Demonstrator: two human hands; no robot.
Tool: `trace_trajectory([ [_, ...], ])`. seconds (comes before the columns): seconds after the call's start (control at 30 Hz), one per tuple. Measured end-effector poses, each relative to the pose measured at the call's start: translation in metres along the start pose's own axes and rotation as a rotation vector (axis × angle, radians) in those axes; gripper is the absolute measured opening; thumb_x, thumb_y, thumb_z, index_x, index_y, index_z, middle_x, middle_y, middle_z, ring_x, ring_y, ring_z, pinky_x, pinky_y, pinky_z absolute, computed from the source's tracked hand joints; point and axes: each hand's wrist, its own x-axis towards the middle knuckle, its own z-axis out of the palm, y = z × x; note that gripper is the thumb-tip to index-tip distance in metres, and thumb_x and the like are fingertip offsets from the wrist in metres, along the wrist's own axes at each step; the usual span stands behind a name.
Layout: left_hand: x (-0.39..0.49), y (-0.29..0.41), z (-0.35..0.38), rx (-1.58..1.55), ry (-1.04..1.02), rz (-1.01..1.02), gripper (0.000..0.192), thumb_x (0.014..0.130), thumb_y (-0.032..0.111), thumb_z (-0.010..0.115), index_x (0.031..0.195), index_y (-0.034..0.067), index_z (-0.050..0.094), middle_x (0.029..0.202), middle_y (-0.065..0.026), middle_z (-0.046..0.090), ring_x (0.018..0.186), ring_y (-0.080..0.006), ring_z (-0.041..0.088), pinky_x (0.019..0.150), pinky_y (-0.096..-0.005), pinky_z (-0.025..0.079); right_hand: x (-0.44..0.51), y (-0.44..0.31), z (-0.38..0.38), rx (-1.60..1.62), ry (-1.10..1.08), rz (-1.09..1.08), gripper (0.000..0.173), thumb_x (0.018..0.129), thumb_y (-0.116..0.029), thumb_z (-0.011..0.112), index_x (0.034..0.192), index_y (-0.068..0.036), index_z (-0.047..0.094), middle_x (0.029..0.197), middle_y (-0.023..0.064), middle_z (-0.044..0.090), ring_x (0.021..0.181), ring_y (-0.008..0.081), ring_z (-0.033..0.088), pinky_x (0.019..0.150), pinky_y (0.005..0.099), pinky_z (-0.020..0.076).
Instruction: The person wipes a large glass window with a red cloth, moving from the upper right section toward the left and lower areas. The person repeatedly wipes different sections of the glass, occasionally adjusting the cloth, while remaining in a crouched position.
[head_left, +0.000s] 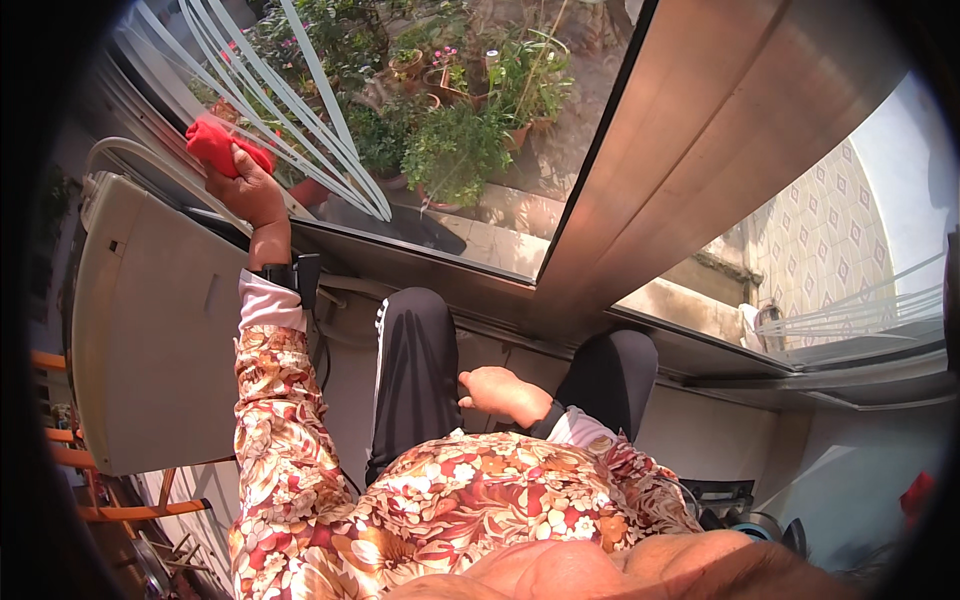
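My left hand (251, 187) is shut on a bunched red cloth (217, 146), at the left side of a glass pane (480, 225) in a metal frame. Pale curved stripes (330, 142) mark the glass just right of the cloth. Whether the cloth presses on the glass or on the frame edge, I cannot tell. Lower down, my right hand (506, 394) hangs between my knees, by the inner side of my left knee (416, 337). Its thumb and a finger are apart, with nothing seen in it; the other fingers are partly hidden.
A beige appliance housing (161, 322) stands close by my left forearm, with a pale hose (124, 142) curving over it. The broad metal frame post (660, 165) slants up at the right. Potted plants (457, 150) stand beyond the glass. Orange rack bars (142, 512) show lower left.
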Motion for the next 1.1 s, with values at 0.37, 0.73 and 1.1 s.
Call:
trace_trajectory([
  [0.37,-0.097,0.143,-0.004,-0.137,-0.159,-0.173,0.07,0.099,0.031,0.072,0.157,0.002,0.044,0.131,-0.0246,0.048,0.119,-0.0406,0.054,0.105,-0.0475,0.045,0.004,-0.002,0.004,-0.034,0.0,0.019,0.043,0.096,-0.037,0.077,0.118,-0.001,0.07,0.11,0.0227,0.075,0.11,0.0412,0.071,0.093,0.0519,0.0578],
  [0.73,-0.183,0.301,-0.032,-0.37,-0.397,0.403,0.076,0.074,0.018,0.086,0.147,0.019,0.064,0.134,-0.0176,0.055,0.117,-0.0372,0.056,0.099,-0.049,0.045,0.015,0.008,0.006,-0.075,-0.046,0.087,0.053,0.095,-0.044,0.076,0.132,-0.006,0.069,0.125,0.0219,0.073,0.12,0.0404,0.068,0.101,0.0495,0.0548],
  [1.1,-0.096,0.138,-0.017,-0.038,-0.091,0.202,0.064,0.091,0.025,0.08,0.149,0.011,0.058,0.132,-0.0217,0.055,0.118,-0.0405,0.056,0.103,-0.0495,0.046,0.009,0.008,0.003,-0.107,-0.008,0.038,0.052,0.096,-0.041,0.075,0.134,-0.005,0.068,0.121,0.0222,0.074,0.116,0.0412,0.069,0.098,0.0497,0.0562],
])
